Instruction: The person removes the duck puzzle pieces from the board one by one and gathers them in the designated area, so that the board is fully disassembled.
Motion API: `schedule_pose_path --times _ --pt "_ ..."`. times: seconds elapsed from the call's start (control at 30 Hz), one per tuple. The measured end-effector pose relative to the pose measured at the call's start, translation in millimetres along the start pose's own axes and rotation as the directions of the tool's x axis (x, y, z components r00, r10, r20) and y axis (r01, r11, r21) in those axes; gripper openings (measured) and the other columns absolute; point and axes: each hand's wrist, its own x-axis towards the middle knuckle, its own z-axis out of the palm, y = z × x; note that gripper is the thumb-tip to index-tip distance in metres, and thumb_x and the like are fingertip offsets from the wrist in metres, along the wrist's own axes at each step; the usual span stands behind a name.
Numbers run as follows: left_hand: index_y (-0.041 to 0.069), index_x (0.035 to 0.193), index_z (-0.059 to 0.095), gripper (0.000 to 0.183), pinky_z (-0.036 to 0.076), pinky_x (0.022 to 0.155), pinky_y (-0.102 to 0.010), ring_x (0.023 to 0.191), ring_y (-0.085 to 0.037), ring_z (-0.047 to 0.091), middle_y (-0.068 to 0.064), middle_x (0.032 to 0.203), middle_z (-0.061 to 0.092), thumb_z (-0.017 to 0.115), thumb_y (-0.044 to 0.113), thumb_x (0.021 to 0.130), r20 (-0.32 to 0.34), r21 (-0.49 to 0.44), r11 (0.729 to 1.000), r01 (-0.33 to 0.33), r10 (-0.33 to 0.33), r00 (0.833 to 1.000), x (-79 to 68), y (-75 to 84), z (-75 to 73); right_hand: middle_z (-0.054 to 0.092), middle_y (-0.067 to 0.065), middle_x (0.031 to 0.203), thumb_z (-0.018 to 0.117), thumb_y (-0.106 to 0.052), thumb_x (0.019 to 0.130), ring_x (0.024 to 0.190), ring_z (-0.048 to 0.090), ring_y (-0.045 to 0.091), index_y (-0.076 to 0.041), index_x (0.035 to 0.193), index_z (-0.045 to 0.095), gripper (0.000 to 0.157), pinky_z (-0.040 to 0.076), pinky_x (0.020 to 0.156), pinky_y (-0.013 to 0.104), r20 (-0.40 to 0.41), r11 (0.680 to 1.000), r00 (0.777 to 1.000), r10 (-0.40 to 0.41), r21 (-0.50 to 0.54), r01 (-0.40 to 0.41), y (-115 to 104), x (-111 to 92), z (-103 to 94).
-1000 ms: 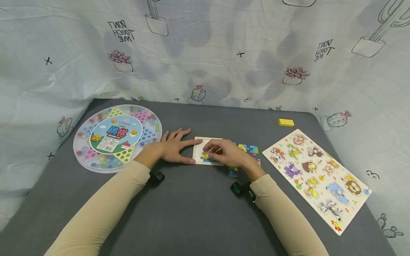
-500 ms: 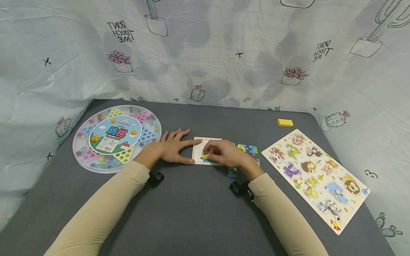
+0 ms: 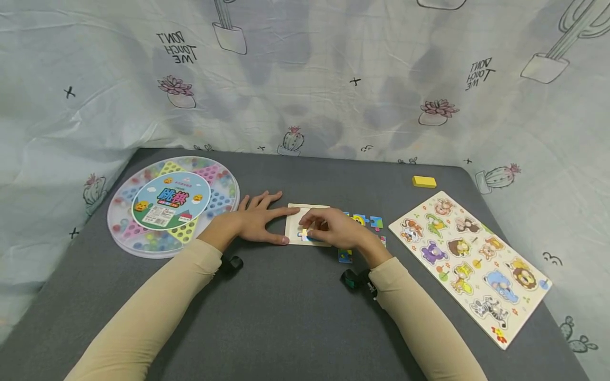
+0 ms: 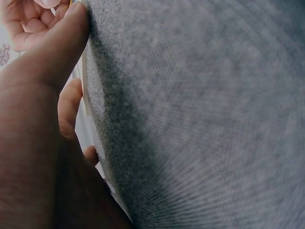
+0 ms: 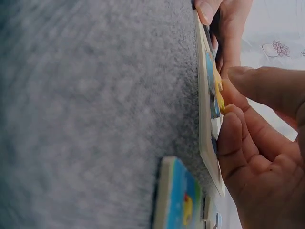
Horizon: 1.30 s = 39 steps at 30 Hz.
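A small pale puzzle tray (image 3: 293, 222) lies on the dark table. My left hand (image 3: 257, 219) is spread beside it, thumb and index finger resting on its left edge. Over the tray is my right hand (image 3: 333, 227), with curled fingers and thumb close together. In the right wrist view, its fingertips are at a yellow jigsaw piece (image 5: 219, 94), which stands tilted above a blue piece (image 5: 209, 71) in the tray. The right hand hides much of the tray in the head view. In the left wrist view, the left thumb (image 4: 78, 21) lies along the tray's edge.
Several loose jigsaw pieces (image 3: 376, 222) lie right of the tray, partly behind the right hand. A round Chinese checkers box (image 3: 224, 182) is at the left. An animal puzzle board (image 3: 448, 264) lies at the right, a yellow block (image 3: 424, 182) behind it.
The right hand's fingertips have shifted slightly over the tray, and the jigsaw piece under them shows a changed angle. The left hand stays in place on the tray's edge.
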Motion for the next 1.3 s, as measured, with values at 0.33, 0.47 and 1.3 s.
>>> schedule_pose_path --times 0.33,0.47,1.3 --pt "0.048 0.162 0.021 0.088 -0.004 0.117 -0.074 0.158 -0.042 -0.007 -0.006 0.174 -0.004 0.058 0.078 0.088 0.005 0.026 0.999 -0.021 0.021 1.0 -1.9 4.4 -6.7 0.066 0.007 0.123 0.065 -0.008 0.101 0.099 0.068 0.019 -0.007 0.123 0.07 0.023 0.057 0.089 0.035 0.008 0.999 1.0 0.019 0.04 -0.02 0.2 -1.1 -0.3" --pt "0.049 0.162 0.021 0.089 -0.007 0.117 -0.073 0.158 -0.041 -0.009 -0.005 0.174 -0.005 0.057 0.08 0.087 0.009 0.002 1.0 -0.008 0.008 1.0 -2.3 2.5 -4.9 0.065 0.007 0.121 0.068 -0.009 0.1 0.097 0.067 0.018 -0.008 0.119 0.071 0.02 0.057 0.088 0.033 0.018 0.999 1.0 0.014 0.03 -0.014 -0.8 -0.6 0.6" --pt "0.056 0.159 0.02 0.089 -0.009 0.118 -0.071 0.158 -0.038 -0.013 0.0 0.174 -0.008 0.053 0.087 0.083 0.006 -0.015 1.0 0.003 -0.003 1.0 1.9 -7.2 2.7 0.067 0.007 0.111 0.066 -0.004 0.098 0.089 0.066 0.016 -0.01 0.129 0.065 0.032 0.056 0.081 0.036 -0.075 0.996 0.996 -0.053 -0.075 0.047 -11.2 -3.0 3.2"
